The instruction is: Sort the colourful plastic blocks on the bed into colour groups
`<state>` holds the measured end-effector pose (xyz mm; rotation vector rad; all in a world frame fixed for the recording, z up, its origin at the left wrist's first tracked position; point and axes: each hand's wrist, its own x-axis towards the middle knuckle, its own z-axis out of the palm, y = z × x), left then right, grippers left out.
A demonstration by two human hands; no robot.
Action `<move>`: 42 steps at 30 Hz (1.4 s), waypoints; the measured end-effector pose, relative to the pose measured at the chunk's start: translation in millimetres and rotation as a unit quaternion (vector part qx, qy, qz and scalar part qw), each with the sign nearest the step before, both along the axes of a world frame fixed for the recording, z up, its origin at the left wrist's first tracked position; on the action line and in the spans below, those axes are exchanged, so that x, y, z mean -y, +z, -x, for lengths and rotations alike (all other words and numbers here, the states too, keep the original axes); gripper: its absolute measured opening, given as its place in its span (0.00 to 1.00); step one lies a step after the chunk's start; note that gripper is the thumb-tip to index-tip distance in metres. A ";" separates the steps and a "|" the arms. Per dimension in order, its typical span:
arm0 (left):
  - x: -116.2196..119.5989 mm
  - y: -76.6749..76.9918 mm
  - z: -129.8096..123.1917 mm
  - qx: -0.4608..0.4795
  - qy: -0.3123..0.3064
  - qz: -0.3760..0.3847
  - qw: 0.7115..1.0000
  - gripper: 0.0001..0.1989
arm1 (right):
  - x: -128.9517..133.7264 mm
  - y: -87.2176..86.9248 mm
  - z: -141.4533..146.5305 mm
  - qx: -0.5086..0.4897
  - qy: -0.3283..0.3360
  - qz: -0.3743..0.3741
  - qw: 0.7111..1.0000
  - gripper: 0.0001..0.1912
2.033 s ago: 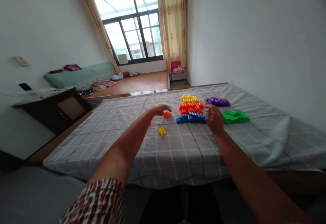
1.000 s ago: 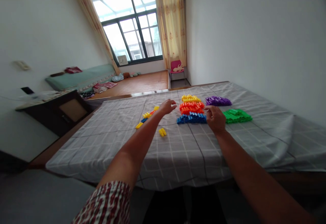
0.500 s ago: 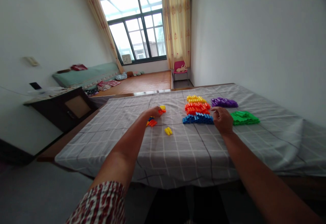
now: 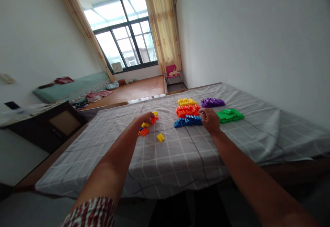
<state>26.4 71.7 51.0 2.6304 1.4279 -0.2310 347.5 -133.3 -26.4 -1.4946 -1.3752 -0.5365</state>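
My left hand [image 4: 146, 117] is closed with its fingertips at a few orange plastic pieces [image 4: 154, 120] on the left of the table. Yellow pieces [image 4: 155, 114] lie just beyond them, and an orange cluster [image 4: 144, 131] lies below the wrist with yellow and blue bits. To the right, my right hand [image 4: 210, 119] has its fingers pinched together by the right end of the orange pile [image 4: 187, 110] and the blue pile [image 4: 188, 121]. What it holds, if anything, is too small to make out.
A yellow pile [image 4: 187, 101], a purple pile [image 4: 212, 102] and a green pile [image 4: 230, 115] surround my right hand. Loose yellow pieces [image 4: 160, 137] lie nearer me. A checked grey cloth [image 4: 175, 161] covers the table. A dark cabinet [image 4: 48, 127] stands left.
The whole view has swung, so the table and piles appear further left. Beneath my left hand more yellow shows. Both hands stay near the same pieces, and the piles look unchanged.
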 end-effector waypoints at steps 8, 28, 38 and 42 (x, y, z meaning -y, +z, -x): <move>-12.7 -0.5 -3.3 0.027 0.036 0.003 0.999 0.21 | 1.7 2.8 3.9 -0.011 0.017 0.007 1.000 0.13; -1.8 6.2 -14.7 0.034 -0.043 0.112 0.992 0.21 | 2.2 2.8 4.3 -0.012 0.015 0.007 1.000 0.12; 47.4 25.7 -148.1 0.331 -0.079 0.090 0.936 0.15 | 0.5 1.2 1.8 -0.016 0.004 -0.013 1.000 0.12; 57.1 21.5 -188.3 0.310 -0.093 0.003 0.946 0.17 | 0.0 0.4 1.4 -0.018 0.001 -0.015 1.000 0.12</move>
